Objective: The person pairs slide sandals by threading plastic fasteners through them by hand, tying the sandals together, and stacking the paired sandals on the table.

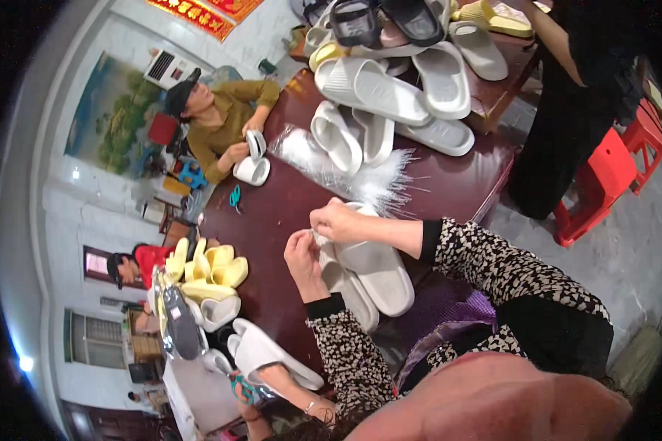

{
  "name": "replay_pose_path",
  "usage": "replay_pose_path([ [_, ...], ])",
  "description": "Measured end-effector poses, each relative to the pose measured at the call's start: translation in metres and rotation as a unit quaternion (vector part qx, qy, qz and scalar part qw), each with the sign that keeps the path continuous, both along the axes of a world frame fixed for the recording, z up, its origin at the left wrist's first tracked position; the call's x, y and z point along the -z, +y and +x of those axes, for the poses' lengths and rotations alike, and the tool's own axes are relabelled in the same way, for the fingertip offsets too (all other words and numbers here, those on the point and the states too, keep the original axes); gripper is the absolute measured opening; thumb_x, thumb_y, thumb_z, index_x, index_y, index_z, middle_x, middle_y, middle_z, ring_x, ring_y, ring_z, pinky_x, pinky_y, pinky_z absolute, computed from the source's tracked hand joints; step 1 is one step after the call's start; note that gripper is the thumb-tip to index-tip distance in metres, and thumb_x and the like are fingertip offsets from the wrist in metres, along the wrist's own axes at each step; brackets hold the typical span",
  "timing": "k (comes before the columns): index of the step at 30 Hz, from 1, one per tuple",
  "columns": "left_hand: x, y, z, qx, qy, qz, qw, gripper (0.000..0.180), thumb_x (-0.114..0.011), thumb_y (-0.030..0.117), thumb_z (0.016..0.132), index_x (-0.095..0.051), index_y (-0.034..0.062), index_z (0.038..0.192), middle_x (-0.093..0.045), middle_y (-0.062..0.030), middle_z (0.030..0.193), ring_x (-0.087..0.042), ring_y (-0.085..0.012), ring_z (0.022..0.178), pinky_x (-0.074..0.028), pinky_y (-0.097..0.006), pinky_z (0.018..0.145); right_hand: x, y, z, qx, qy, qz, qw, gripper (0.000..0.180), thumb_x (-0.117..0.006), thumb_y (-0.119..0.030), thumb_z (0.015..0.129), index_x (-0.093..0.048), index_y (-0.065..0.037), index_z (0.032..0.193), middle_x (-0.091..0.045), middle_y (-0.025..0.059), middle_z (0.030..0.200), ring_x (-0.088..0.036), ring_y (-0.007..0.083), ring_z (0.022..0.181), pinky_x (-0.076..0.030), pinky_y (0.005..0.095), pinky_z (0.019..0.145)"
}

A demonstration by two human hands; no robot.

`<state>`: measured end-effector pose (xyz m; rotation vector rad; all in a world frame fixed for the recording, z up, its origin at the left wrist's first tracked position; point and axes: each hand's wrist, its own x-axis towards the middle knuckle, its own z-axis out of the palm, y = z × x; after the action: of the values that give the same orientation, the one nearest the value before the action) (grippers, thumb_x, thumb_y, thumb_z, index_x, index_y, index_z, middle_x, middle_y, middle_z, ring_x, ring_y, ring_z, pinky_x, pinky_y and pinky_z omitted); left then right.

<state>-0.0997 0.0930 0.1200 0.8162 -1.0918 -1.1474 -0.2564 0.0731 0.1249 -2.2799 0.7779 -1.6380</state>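
Note:
A pair of light grey slide slippers lies before me, one slipper [382, 273] beside the other slipper [351, 294]. At their far ends my two hands come close together. My left hand [303, 257] is closed in a pinch at the edge of the left slipper. Over the far part of the pair, my right hand [338, 220] has its fingers curled and pinched. Whatever is between the fingertips is hidden or too small to make out. Just beyond the hands lies a spread bundle of thin clear strands [390, 180].
Grey, black and yellow slippers [371, 88] are piled at the far side. Teal scissors [235, 196] lie near a person [224, 121] holding slippers. Yellow slippers [217, 268] are on the left, near another person's hand [281, 378]. Red stools [599, 180] stand right.

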Motion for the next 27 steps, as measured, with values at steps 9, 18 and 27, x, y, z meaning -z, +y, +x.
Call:
replay_pose_path([
  [9,0.008,-0.008,0.015,0.029,-0.003,0.014,0.999,0.005,-0.062,0.001,0.079,-0.059,0.0015,0.083,-0.056,-0.0002,0.066,-0.049,-0.0076,0.055,-0.041,-0.019,0.052,0.011,-0.005,0.011,-0.014,0.022,0.06,0.998,0.005,-0.054,-0.012,0.071,-0.058,-0.009,0.069,-0.06,0.0086,0.063,-0.059,0.0287,0.064,-0.039,0.0401,0.068],
  [18,0.006,-0.004,0.018,0.023,-0.032,0.012,0.999,0.004,-0.061,0.003,0.08,-0.059,0.0021,0.083,-0.056,0.0001,0.066,-0.049,-0.0073,0.055,-0.041,-0.019,0.053,0.011,0.004,0.016,-0.01,-0.005,0.076,0.997,0.009,-0.055,-0.016,0.074,-0.059,-0.008,0.072,-0.062,0.0077,0.067,-0.059,0.0281,0.066,-0.038,0.039,0.07],
  [27,-0.001,-0.001,0.028,-0.056,-0.097,-0.019,0.994,0.003,-0.057,0.002,0.081,-0.057,0.0018,0.085,-0.057,-0.0013,0.07,-0.049,-0.0079,0.057,-0.041,-0.019,0.055,0.02,-0.009,0.022,0.013,-0.074,0.112,0.991,0.014,-0.054,-0.017,0.076,-0.062,-0.006,0.075,-0.064,0.0099,0.074,-0.061,0.0299,0.073,-0.041,0.0421,0.069],
])
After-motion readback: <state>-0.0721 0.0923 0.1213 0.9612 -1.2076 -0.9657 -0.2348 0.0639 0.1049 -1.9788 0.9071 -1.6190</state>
